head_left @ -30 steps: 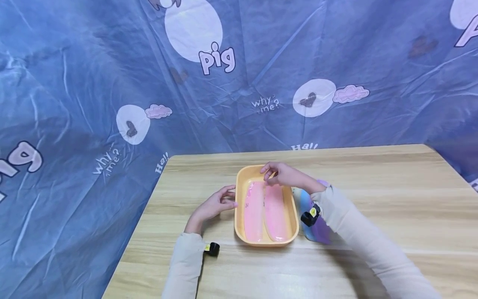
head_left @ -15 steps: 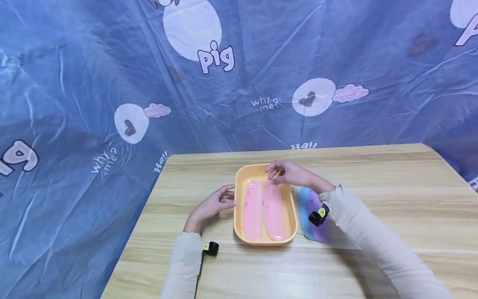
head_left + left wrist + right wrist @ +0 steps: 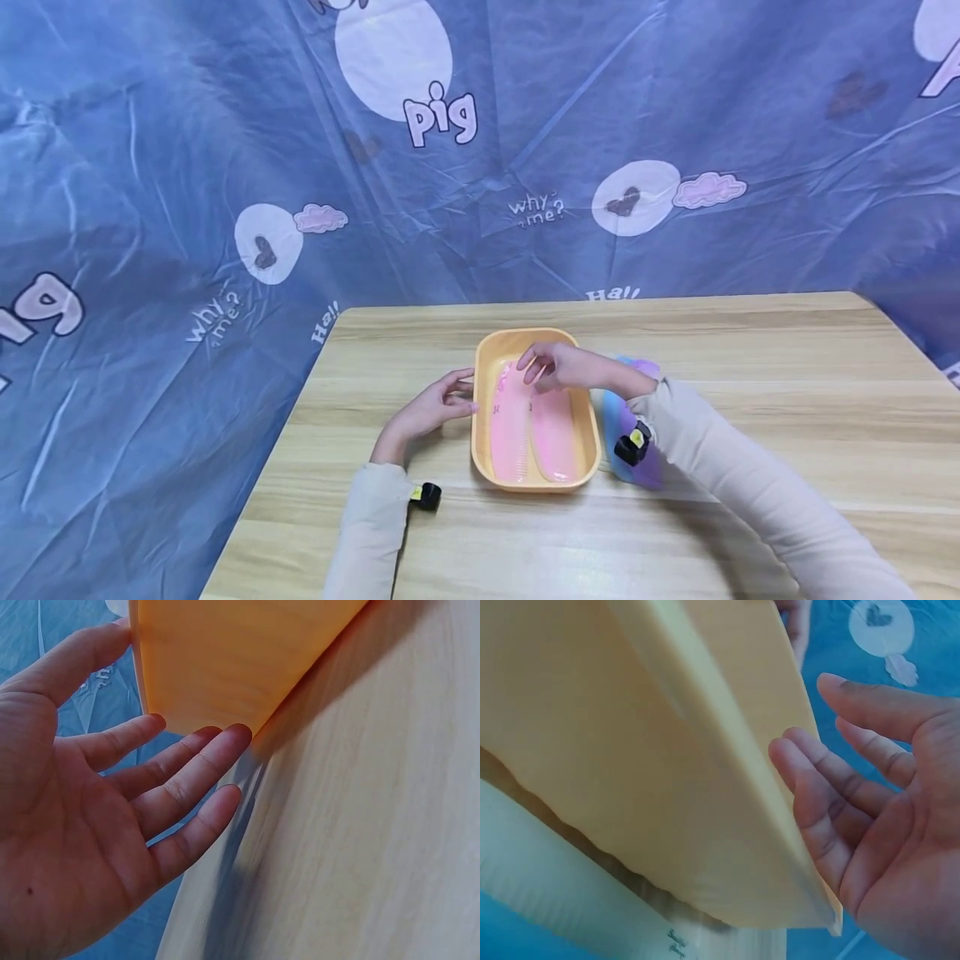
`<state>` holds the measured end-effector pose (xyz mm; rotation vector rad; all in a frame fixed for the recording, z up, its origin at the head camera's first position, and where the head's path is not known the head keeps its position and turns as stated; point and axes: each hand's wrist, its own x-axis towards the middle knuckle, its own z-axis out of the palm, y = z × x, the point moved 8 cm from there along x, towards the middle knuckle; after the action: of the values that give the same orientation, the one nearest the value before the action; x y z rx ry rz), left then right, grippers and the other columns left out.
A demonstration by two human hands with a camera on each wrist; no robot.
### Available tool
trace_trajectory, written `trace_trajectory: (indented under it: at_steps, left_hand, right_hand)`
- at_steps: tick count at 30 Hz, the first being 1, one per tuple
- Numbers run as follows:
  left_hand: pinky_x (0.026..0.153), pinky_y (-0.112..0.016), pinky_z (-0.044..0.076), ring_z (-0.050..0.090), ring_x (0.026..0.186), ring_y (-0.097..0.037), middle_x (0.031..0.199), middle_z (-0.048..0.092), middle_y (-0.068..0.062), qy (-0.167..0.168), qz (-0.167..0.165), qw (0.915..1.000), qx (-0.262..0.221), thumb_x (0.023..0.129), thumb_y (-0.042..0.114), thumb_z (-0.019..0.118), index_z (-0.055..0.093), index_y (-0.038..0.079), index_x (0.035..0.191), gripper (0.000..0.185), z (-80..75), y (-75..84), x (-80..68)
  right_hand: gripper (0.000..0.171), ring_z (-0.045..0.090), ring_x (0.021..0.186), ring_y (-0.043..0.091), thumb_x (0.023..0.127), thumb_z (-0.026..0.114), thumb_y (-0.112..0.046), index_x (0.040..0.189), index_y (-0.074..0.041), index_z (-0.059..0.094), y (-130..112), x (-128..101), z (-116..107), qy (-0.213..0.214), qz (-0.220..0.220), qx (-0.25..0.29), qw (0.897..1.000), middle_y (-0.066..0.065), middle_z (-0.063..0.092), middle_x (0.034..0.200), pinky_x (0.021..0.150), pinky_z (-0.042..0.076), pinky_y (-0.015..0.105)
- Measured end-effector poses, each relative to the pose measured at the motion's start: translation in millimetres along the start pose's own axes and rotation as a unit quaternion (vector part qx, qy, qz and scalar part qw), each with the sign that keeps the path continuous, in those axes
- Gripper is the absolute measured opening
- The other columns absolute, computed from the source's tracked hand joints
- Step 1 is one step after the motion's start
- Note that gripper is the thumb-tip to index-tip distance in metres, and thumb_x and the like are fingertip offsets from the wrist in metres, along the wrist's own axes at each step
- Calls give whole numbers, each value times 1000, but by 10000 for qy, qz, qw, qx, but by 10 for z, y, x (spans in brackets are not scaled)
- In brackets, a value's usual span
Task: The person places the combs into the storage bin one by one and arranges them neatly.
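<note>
In the head view, two pink combs, the left one [image 3: 510, 433] and the right one [image 3: 553, 433], lie side by side in a yellow plastic tray [image 3: 536, 487]. My right hand [image 3: 561, 367] hovers over the tray's far right part, fingers loosely bent and holding nothing; it hides the right comb's far end. My left hand [image 3: 433, 410] is at the tray's left side. In the left wrist view, its spread fingers touch the tray wall [image 3: 217, 660], with the thumb at the rim. The right wrist view shows the right hand's fingers [image 3: 821, 817] by the tray's rim.
Right of the tray, partly under my right forearm, lie a blue comb [image 3: 611, 417] and a purple comb [image 3: 647, 467]. A pale comb [image 3: 577, 877] shows beside the tray in the right wrist view. A wooden table [image 3: 787, 400] meets a blue printed cloth [image 3: 465, 233] behind.
My right hand first shifted slightly right, then came left and nearer over the tray, covering more of the right pink comb. The left hand and the tray have stayed in place.
</note>
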<state>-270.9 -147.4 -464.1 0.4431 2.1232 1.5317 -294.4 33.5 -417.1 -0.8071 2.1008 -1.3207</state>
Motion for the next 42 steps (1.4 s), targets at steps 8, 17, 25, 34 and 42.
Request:
trace_trajectory:
  at_steps: [8,17,25,34,42]
  left_hand:
    - [100,-36,48,58,116,-29,137,49,-23,-27,-10,10000,-51,93,15,64,31,8,150,66,10,35,10]
    - [105,-43,43,57,118,-29,136,49,-23,89,-16,9999,91,92,17,65,32,9,149,67,-19,28,8]
    - [102,-38,46,57,116,-26,137,48,-22,15,-59,10000,-9,92,18,66,32,10,150,68,-13,-3,15]
    - [101,-38,47,59,114,-28,138,47,-24,-35,6,10000,40,93,17,64,28,7,151,69,-17,4,1]
    - [102,-41,46,59,114,-29,137,48,-24,22,-4,10000,53,92,16,65,30,8,150,69,-24,-2,-5]
  right_hand:
    - [38,66,96,24,82,66,4,117,11,54,41,51,135,-440,152,-300,9985,25,65,105,82,55,25]
    - [34,66,102,26,79,70,0,111,4,60,58,84,202,-541,185,-1106,9922,19,69,108,87,53,25]
    - [33,64,106,23,78,68,-1,110,0,63,79,116,233,-593,311,-1319,9890,12,69,108,91,51,26]
    - [35,62,109,23,77,68,-2,112,-2,63,59,138,275,-639,115,-1437,9875,10,69,113,98,48,33]
    - [29,64,98,17,78,61,5,106,0,63,76,126,287,-790,80,-1411,9868,10,69,103,89,50,24]
